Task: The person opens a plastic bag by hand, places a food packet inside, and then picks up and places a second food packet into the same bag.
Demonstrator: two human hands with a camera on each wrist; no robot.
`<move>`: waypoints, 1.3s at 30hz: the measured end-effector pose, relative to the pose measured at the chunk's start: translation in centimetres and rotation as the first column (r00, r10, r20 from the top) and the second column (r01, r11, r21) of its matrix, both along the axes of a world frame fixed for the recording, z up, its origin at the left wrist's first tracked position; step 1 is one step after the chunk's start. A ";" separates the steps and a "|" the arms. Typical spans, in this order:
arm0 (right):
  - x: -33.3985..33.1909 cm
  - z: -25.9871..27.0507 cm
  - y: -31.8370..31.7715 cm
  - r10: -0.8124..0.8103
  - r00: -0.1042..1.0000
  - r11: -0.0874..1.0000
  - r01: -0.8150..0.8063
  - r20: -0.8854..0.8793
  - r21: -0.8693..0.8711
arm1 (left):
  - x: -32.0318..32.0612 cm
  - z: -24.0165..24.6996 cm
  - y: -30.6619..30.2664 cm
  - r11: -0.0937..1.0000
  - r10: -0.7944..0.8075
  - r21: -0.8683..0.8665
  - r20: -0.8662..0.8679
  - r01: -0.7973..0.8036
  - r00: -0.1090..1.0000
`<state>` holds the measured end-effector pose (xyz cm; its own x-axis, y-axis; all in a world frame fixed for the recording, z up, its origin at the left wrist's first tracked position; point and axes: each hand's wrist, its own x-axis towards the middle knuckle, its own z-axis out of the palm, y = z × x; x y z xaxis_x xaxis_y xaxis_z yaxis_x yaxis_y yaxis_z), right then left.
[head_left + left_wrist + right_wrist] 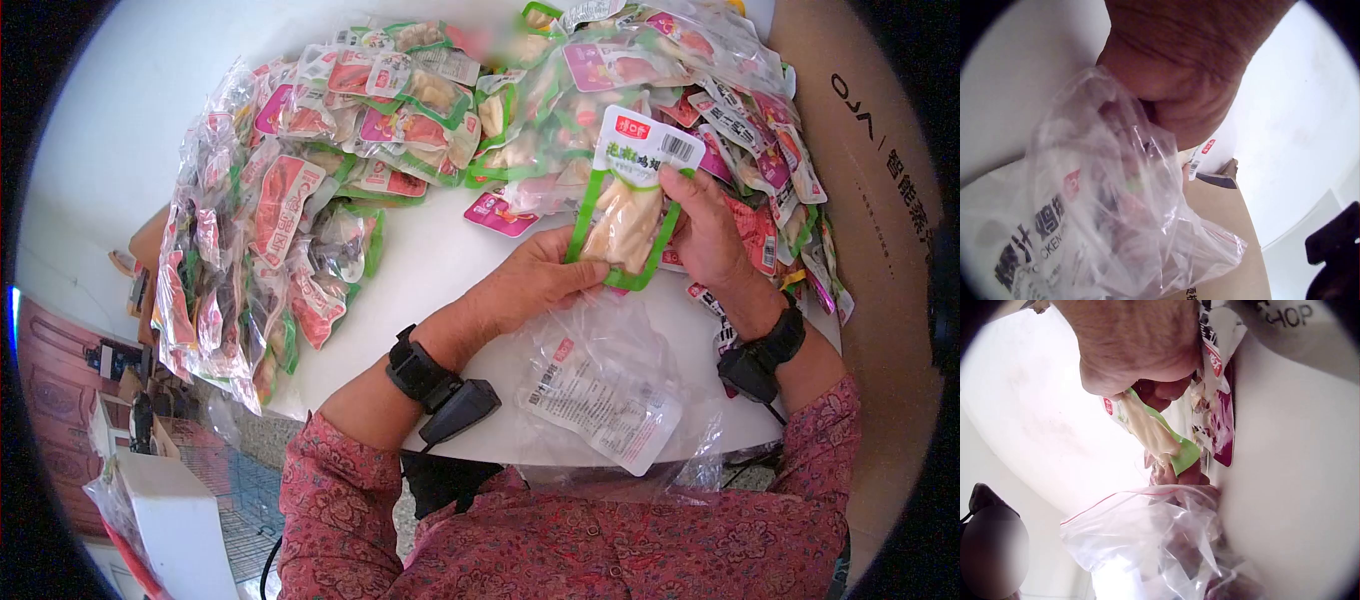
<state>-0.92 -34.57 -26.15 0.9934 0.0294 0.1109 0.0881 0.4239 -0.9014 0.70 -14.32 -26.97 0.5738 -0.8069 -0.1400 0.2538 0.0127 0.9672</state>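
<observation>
A green-edged packet with a white top and pale contents (626, 205) is held upright between both hands. The left hand (545, 275) pinches its lower left corner, thumb in front. At its upper right edge the right hand (708, 228) grips it, thumb on the front; the right wrist view shows this hand (1141, 353) over the packet (1154, 432). A clear zip bag (610, 340) hangs below the left hand, over a white printed packet (605, 405). In the left wrist view the bag (1122, 206) covers part of the left hand (1172, 75).
Heaps of packets in clear bags lie at the left (270, 220) and back right (700, 70) of the white table (435, 245). A large cardboard box (880, 250) stands along the right side. Another clear plastic piece (705, 470) lies at the table's front edge.
</observation>
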 end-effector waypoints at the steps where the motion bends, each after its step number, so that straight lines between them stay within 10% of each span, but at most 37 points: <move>1: 0.0 0.0 -0.1 0.008 1.000 1.000 -0.008 0.000 0.000 | 0.0 -0.1 0.0 1.000 0.000 0.000 -0.001 0.000 1.000; 39: 0.0 0.2 -0.1 -0.022 0.999 0.996 0.024 -0.028 0.081 | -0.5 1.2 -0.2 0.995 0.057 0.078 0.037 -0.060 0.998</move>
